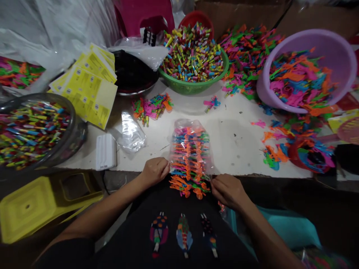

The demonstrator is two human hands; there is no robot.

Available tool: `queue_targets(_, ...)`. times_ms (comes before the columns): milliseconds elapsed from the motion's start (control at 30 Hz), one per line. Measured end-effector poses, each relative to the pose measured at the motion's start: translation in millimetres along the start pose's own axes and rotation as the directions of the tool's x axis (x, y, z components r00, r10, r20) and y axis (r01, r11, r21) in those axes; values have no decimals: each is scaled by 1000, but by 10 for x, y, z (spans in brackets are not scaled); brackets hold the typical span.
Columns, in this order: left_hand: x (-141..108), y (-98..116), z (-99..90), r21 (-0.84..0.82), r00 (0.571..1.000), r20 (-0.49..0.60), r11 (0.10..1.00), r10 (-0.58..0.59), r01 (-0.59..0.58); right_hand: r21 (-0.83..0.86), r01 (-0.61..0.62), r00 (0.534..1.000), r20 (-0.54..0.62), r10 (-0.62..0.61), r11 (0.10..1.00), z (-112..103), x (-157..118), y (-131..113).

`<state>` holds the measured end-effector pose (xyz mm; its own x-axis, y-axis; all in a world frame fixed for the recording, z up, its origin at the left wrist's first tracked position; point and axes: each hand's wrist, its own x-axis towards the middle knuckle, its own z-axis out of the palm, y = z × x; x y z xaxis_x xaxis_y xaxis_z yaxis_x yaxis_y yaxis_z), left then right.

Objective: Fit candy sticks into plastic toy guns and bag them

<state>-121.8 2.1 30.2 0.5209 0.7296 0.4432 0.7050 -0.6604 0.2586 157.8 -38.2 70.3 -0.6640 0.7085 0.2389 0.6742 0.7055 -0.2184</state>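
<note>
A clear plastic bag [192,123] lies at the table's front edge, around two rows of small orange, pink, green and blue plastic toys [188,158]. The nearest toys stick out past the bag's mouth toward me. My left hand [155,170] is closed in a pinch at the left side of that mouth. At the right side my right hand [228,189] pinches the other edge, fingers bent. Farther back on the table sit a small pile of similar toys [154,106] and a little cluster of pieces [212,102].
A green basin [193,87] and a grey tub [74,123] hold small colourful tubes. Loose toys fill a purple tub [265,84] at right. Yellow printed sheets [86,89], an empty plastic bag [131,132] and a white box [106,152] lie left. A yellow stool [30,205] stands below.
</note>
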Motion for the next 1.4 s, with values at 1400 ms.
queue_targets(1400, 1016, 22, -602, 16, 1000, 11, 1000, -3, 2, 50, -246, 961, -120, 251, 968, -1226, 745, 394)
